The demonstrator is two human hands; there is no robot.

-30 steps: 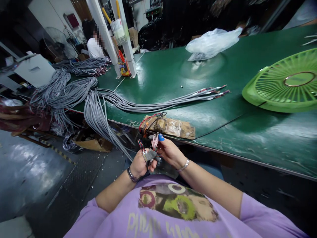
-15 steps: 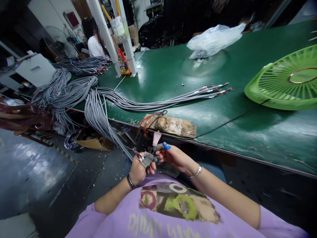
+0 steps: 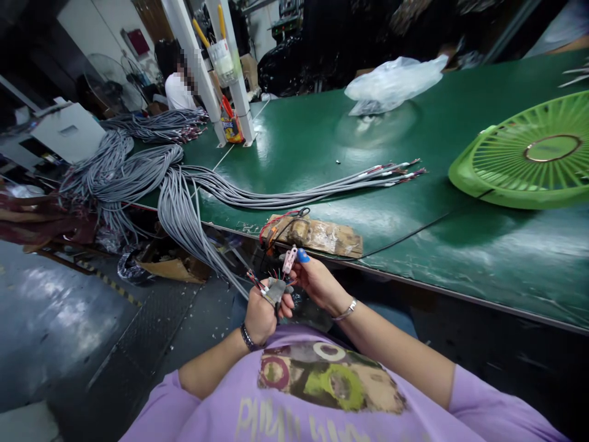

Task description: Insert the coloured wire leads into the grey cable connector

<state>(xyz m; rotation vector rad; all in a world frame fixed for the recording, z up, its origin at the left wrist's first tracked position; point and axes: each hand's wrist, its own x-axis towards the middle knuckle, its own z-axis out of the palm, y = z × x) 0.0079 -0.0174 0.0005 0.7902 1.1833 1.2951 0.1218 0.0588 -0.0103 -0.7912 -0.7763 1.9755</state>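
My left hand (image 3: 260,313) is closed around the end of a grey cable (image 3: 275,290), with thin coloured wires fanning out above the fist. My right hand (image 3: 317,279) pinches a small pinkish connector piece (image 3: 289,259) between thumb and forefinger, just above and right of the cable end. A blue cover sits on one fingertip (image 3: 302,255). Both hands hover in front of my chest, just short of the green table's front edge (image 3: 414,279).
A worn wooden block with red and black leads (image 3: 317,233) lies at the table edge. Long bundles of grey cables (image 3: 257,193) run across the table and hang off its left side. A green fan grille (image 3: 529,153), a plastic bag (image 3: 391,80) and a seated person (image 3: 177,86) are farther off.
My right hand has lifted the connector piece slightly and drawn closer to the cable end. My left hand keeps its grip and has barely shifted.
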